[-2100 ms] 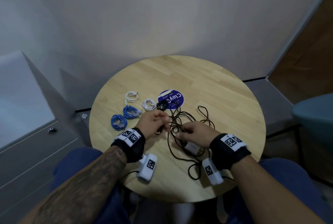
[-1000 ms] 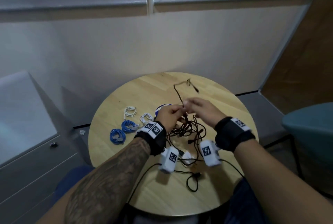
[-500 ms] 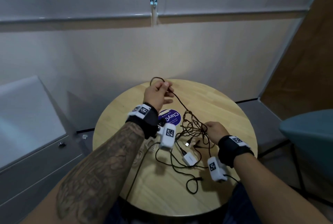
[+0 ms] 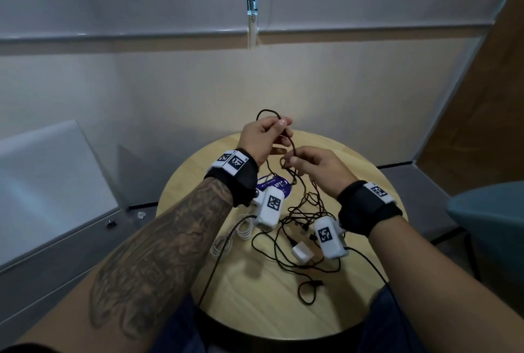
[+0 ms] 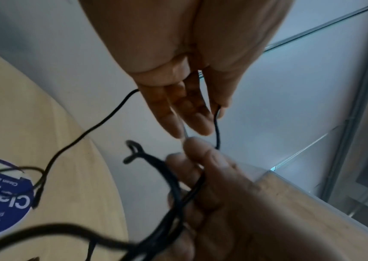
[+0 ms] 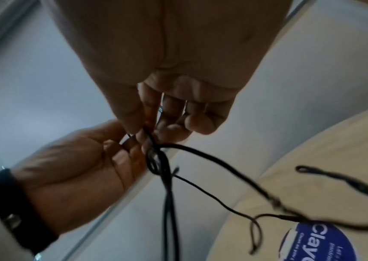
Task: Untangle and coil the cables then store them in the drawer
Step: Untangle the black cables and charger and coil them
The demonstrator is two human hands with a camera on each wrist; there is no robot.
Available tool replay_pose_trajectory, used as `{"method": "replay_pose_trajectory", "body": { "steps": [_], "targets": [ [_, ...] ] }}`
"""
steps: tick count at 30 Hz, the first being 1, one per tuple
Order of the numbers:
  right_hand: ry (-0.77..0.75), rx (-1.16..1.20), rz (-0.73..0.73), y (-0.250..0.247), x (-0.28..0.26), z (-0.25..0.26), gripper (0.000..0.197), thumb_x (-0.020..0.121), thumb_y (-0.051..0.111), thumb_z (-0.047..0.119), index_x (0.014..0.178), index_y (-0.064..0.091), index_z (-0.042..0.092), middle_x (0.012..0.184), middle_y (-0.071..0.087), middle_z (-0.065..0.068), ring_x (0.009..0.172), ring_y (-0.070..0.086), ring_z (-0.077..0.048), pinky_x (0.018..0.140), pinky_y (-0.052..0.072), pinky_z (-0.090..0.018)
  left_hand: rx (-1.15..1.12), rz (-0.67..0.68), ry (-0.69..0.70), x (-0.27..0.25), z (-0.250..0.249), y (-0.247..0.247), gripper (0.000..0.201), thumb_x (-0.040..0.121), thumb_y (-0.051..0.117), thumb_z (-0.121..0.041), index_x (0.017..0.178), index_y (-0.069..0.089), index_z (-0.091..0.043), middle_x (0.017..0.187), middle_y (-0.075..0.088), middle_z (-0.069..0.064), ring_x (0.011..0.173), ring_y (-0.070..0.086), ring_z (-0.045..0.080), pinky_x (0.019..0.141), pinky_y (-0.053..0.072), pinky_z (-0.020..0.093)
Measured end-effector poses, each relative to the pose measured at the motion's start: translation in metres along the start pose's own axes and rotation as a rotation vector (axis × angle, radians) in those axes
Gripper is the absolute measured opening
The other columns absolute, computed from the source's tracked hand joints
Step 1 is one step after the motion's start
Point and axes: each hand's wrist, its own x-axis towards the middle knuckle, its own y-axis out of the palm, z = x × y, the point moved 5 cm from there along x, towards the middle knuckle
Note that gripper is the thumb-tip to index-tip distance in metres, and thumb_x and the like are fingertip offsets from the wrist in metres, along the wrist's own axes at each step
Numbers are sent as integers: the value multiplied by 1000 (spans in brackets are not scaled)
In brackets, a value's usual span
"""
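Round wooden table point(image 4: 354, 307), tangled black cable point(image 4: 295, 210) lifted above it, left hand point(image 4: 262, 137) fingers pinching its loop, right hand point(image 4: 317, 167) fingers pinching a knot

Head view high, facing down over round table point(image 4: 354, 304), wrist views close, sharing the black cable point(image 5: 173, 187).

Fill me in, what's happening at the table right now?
A person is untangling a black cable above the round table. The left hand pinches a raised loop of it, and the right hand pinches a knotted stretch just below. Most of the cable is still a loose tangle on the table beside a white adapter. Coiled white cables lie nearby.
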Motion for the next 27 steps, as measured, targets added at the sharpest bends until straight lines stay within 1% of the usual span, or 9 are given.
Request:
{"method": "replay_pose_trajectory", "body": {
  "steps": [4,7,10,12,14,18,23,25,27],
  "targets": [
    [22,213,-124,-8,8,6,10,99,57,10,93,64,14,83,72,-1,65,62,-6,59,49,-20,-18,-3,-105,-12,12,4,24,97,51,-40,106,63,-21,98,68,-2,82,65,12,72,48,29],
    [49,479,-201,-14,14,14,14,100,54,9,88,58,14,81,70,-6,65,65,-13,59,54,-23,-22,123,-202,-30,36,18,53,84,59,-60,121,58,-22,111,70,-2,94,66,13,76,48,25],
    [47,596,-200,-18,18,23,16,101,52,10,86,56,14,82,71,-5,70,65,-12,63,57,-26,-88,149,-269,-47,63,24,73,78,77,-34,136,34,-20,107,72,3,94,70,21,95,47,44],
    [44,602,-197,-20,19,26,16,102,51,12,87,56,15,82,72,-3,71,65,-11,64,58,-27,-100,140,-261,-55,70,26,49,87,69,-17,128,42,-18,96,73,6,80,69,18,90,45,42],
    [32,600,-228,-25,21,28,16,102,51,13,87,54,17,81,73,-1,70,66,-10,63,57,-27,-32,109,-227,-58,73,23,14,95,58,-14,108,62,-15,85,73,5,70,67,12,83,46,38],
    [-53,535,-450,-53,22,37,15,102,53,16,87,54,20,79,73,1,69,67,-11,59,53,-25,-23,3,-283,-62,90,5,17,98,52,-14,93,69,-14,81,74,5,72,69,15,83,53,43],
    [-96,295,-702,-93,20,35,5,96,63,23,96,64,19,74,66,2,65,63,-6,58,49,-21,22,-116,-319,-63,101,-23,22,99,50,-24,97,67,-11,84,74,12,76,67,25,60,51,27],
    [-47,161,-690,-91,22,19,16,93,67,25,106,68,14,79,64,1,65,58,-2,65,48,-20,-52,-150,-319,-59,94,-26,24,100,48,-22,95,65,-6,77,72,15,72,65,28,50,46,25],
    [58,-50,-561,-77,22,0,21,93,68,30,106,71,14,86,65,2,71,56,-2,74,47,-24,-62,-170,-288,-52,80,-25,23,101,48,-21,96,64,-5,74,70,14,70,67,29,52,47,28]
  ]
}}
